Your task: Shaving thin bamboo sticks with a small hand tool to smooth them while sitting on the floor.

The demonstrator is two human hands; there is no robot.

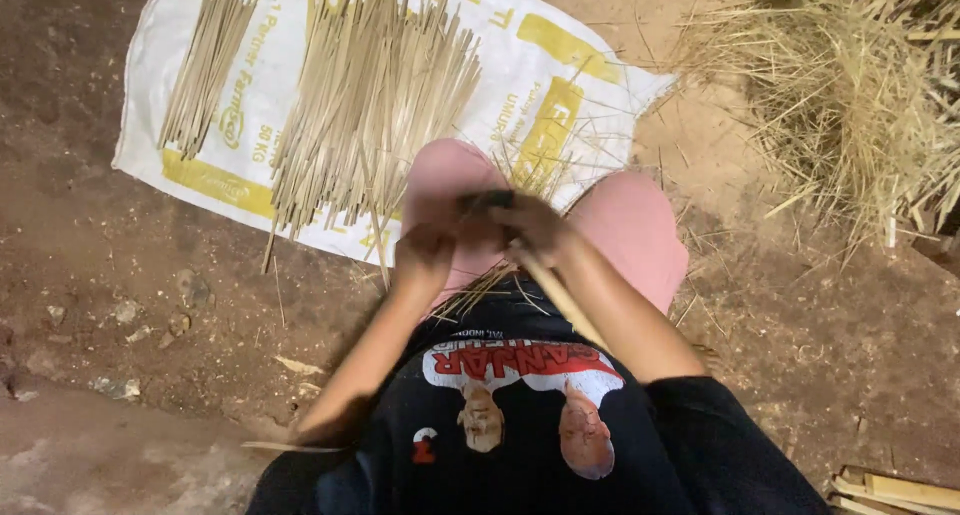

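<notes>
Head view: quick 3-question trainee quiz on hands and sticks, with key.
1. True or false: both hands meet above the person's knees.
2. Where do the split sticks lie? A) in a basket B) on a white sack C) on a table
3. What long thing does the right hand grip?

Key:
1. True: the left hand and right hand meet there.
2. B: the large stick pile and small stick pile lie on the white sack.
3. A bamboo stick, running back toward the body.
</notes>
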